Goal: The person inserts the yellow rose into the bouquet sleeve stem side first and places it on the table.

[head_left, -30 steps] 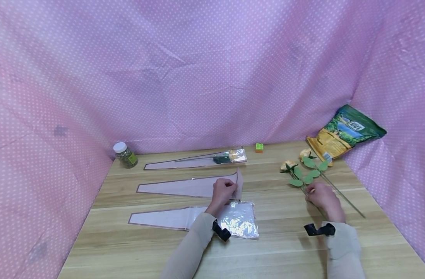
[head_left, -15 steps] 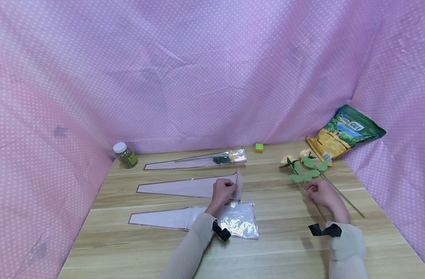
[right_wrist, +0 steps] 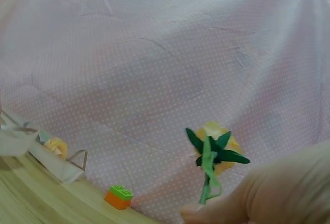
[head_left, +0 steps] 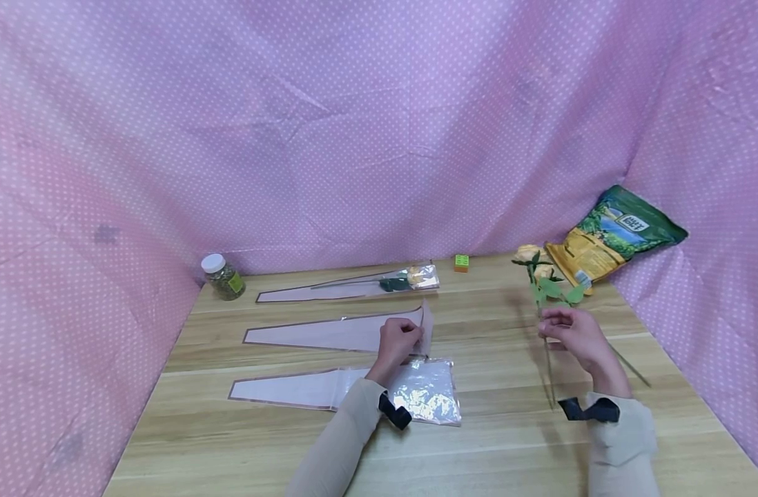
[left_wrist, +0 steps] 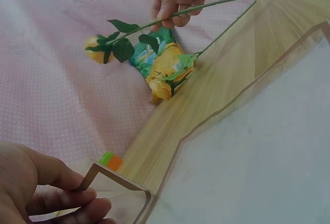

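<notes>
My right hand (head_left: 578,339) pinches the green stem of a yellow artificial rose (head_left: 531,254), lifted off the table with its bloom pointing away. Behind it a second yellow rose (left_wrist: 161,90) lies on the table, partly covered in the head view. With thumb and fingers, my left hand (head_left: 399,342) pinches the upper layer at the wide end of the middle flower sleeve (head_left: 323,334), lifting that edge. A clear-fronted sleeve (head_left: 286,391) lies nearer, partly under the left forearm. In the far sleeve (head_left: 292,295) rests another yellow rose (right_wrist: 55,147).
A green and yellow bag (head_left: 615,235) leans in the back right corner. The green and orange toy block (head_left: 462,264) sits at the back edge. A white-capped jar (head_left: 224,277) stands back left. Pink dotted cloth (head_left: 379,138) hangs around the wooden table (head_left: 478,455).
My right hand has raised the rose off the table and tilted it more upright, its bloom shifting right and away. My left hand keeps its hold on the sleeve edge.
</notes>
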`<state>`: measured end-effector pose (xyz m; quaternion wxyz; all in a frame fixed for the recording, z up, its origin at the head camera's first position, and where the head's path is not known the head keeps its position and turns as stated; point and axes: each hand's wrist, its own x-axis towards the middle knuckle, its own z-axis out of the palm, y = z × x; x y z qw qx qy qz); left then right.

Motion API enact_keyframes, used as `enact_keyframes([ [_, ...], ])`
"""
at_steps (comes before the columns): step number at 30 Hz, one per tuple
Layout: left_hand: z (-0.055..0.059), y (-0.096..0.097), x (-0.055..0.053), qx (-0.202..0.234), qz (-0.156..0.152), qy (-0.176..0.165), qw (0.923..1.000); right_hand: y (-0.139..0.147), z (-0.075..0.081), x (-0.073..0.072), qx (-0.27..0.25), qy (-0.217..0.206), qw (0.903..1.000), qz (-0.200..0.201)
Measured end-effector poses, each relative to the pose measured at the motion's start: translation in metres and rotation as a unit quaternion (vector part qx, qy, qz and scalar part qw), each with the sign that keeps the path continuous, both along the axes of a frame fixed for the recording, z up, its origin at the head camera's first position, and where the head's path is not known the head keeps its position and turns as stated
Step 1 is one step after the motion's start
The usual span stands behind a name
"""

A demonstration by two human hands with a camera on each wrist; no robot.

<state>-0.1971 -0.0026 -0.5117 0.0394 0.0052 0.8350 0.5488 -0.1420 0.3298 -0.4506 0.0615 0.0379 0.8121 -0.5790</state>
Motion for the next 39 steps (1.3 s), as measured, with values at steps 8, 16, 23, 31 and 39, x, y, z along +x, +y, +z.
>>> enact_keyframes([
  [8, 0.002, -0.001, 0.0, 0.007, 0.001, -0.013, 0.9999, -0.003, 0.001, -0.003, -0.187, 0.01, 0.981, -0.05],
  [16, 0.001, -0.002, 0.0, 0.011, 0.001, -0.019, 0.9998, -0.016, -0.007, -0.009, -0.332, 0.044, 0.941, -0.049],
  [23, -0.001, -0.002, -0.001, 0.012, 0.004, -0.022, 0.9997, -0.031, -0.016, -0.016, -0.447, 0.064, 0.891, -0.046],
  [31, 0.001, -0.001, 0.001, 0.007, 0.002, -0.021, 0.9998, -0.049, -0.02, -0.022, -0.526, 0.094, 0.8415, -0.077],
  [39, 0.002, 0.0, 0.002, 0.01, 0.002, -0.025, 0.9996, -0.063, -0.022, -0.027, -0.576, 0.094, 0.8015, -0.13],
])
